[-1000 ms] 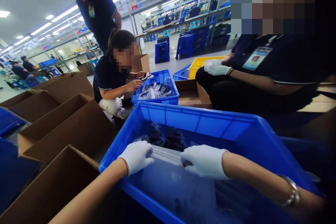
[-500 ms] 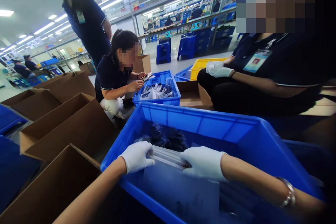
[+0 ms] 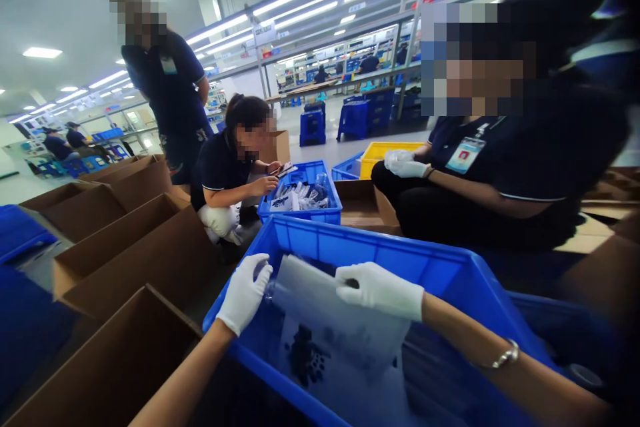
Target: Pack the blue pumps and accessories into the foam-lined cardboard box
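Fingers (image 3: 345, 274) of the right hand (image 3: 383, 291), gloved in white, are closed on the upper edge of a pale flat packet (image 3: 320, 300), which leans at a slant inside a large blue bin (image 3: 380, 244) and spreads to the left of that hand and below it. The left hand (image 3: 243, 296), also in white, is at the bin's left side, just beside the packet's left edge, thumb and fingers curled toward each other with a narrow gap; a bit of clear plastic (image 3: 271, 290) shows at its fingertips, though it is too blurred to say whether the hand grips it. Below and between the hands, partly under the slanting packet, lies a second packet (image 3: 345, 387) with a dark print (image 3: 305, 355). A silver bracelet (image 3: 507, 353) circles the forearm behind the right hand. Open cardboard boxes (image 3: 145, 260) stand to the left of the left hand. Beyond both hands, past the bin's far wall, a smaller blue bin (image 3: 303, 217) holds wrapped pieces (image 3: 307, 196), and a crouching co-worker (image 3: 220, 163) leans over it with a phone (image 3: 284, 172). Beyond the right hand, near a yellow crate (image 3: 390, 153), a low-seated co-worker (image 3: 540, 143) has gloved hands around something clear
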The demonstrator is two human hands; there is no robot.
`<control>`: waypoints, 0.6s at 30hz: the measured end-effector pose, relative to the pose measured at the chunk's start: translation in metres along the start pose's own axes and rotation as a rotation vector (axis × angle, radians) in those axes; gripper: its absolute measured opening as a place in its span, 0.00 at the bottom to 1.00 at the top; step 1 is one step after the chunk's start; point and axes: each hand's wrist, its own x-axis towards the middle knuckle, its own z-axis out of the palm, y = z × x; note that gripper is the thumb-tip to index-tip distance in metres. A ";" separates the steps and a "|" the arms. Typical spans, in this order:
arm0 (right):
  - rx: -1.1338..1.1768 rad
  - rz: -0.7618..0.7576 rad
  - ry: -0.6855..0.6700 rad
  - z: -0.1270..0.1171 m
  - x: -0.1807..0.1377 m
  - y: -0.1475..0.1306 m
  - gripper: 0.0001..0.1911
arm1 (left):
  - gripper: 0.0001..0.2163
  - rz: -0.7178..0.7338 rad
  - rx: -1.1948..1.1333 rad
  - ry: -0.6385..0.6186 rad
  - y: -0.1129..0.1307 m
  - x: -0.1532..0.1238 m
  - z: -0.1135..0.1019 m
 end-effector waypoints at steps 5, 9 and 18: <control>0.118 -0.008 0.253 -0.021 -0.011 -0.018 0.12 | 0.18 -0.152 -0.149 0.142 0.040 -0.040 -0.033; 0.070 -0.073 0.498 -0.019 -0.031 -0.075 0.12 | 0.25 -0.240 -0.330 0.014 0.080 -0.093 -0.035; 0.423 -0.377 0.129 0.059 -0.103 -0.208 0.10 | 0.40 -0.344 -0.957 0.205 0.123 -0.211 -0.034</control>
